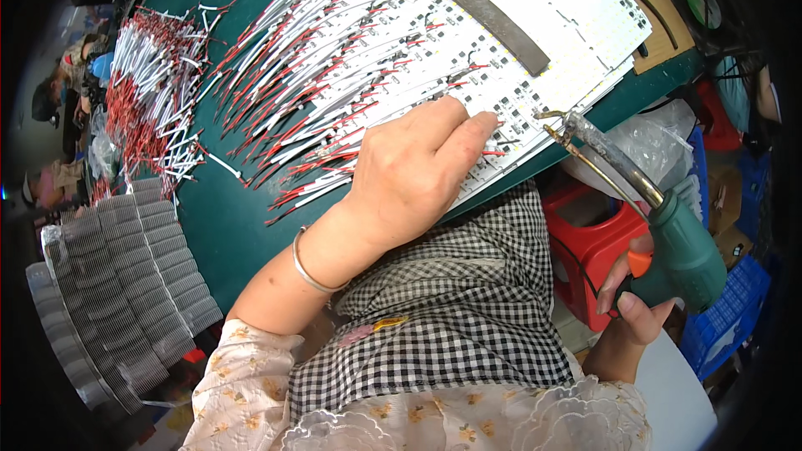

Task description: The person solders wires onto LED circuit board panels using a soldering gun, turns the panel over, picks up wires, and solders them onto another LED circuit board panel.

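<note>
A white sheet of small circuit boards (576, 12) lies on the green table, with rows of red-and-white wires (334, 75) fixed along it and hanging past its left side. My left hand (418, 159) is closed in a pinch at the sheet's near edge. A thin red wire tip shows beside the thumb; the fingertips are mostly hidden. In my right hand (639, 309) I grip a green soldering gun (685, 250) with an orange trigger. Its metal tip (551, 121) points left, over the edge of the sheet, a little right of my left hand.
A dark curved strip (484, 12) lies across the sheet. Loose wires (159, 92) are heaped at the table's left. Grey ribbed stacks (125, 276) stand below them. To the right are a red stool (593, 238), a plastic bag (647, 146) and a blue crate (727, 317).
</note>
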The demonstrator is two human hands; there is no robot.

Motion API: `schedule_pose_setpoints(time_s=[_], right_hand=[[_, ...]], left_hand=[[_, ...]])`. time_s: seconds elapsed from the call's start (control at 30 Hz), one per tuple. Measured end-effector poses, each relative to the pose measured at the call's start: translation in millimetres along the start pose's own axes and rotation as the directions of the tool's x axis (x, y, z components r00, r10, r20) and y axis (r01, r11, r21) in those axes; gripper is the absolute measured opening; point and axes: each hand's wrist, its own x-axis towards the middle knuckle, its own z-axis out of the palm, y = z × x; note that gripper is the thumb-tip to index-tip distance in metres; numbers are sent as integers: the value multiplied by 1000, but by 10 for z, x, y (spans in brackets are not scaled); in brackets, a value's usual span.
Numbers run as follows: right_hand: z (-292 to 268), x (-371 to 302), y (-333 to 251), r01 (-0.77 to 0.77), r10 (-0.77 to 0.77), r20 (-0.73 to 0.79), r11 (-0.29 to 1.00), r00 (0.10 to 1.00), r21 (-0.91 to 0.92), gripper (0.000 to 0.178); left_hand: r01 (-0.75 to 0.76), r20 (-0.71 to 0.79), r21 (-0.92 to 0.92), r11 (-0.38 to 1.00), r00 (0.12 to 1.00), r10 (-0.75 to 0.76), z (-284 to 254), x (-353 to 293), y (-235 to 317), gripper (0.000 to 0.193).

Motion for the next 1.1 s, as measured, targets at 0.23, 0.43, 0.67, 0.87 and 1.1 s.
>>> schedule_pose_setpoints(time_s=[0.23, 0.43, 0.67, 0.87, 1.1], right_hand=[[69, -136, 20, -70, 72, -85, 997, 994, 32, 54], [64, -127, 84, -79, 78, 8, 994, 997, 75, 47], [67, -146, 38, -112, 119, 115, 992, 986, -62, 52], [114, -123, 65, -41, 42, 4, 991, 999, -125, 47], [27, 19, -4, 27, -26, -10, 996, 1000, 90, 63]], left_hand=[[-55, 2, -103, 993, 998, 56, 30, -7, -15, 42], [-61, -14, -135, 989, 998, 60, 36, -5, -34, 40], [-91, -42, -104, 990, 995, 87, 57, -4, -23, 37], [-118, -21, -63, 991, 993, 117, 40, -1, 2, 35], [-112, -9, -26, 993, 994, 111, 36, 8, 24, 23]])
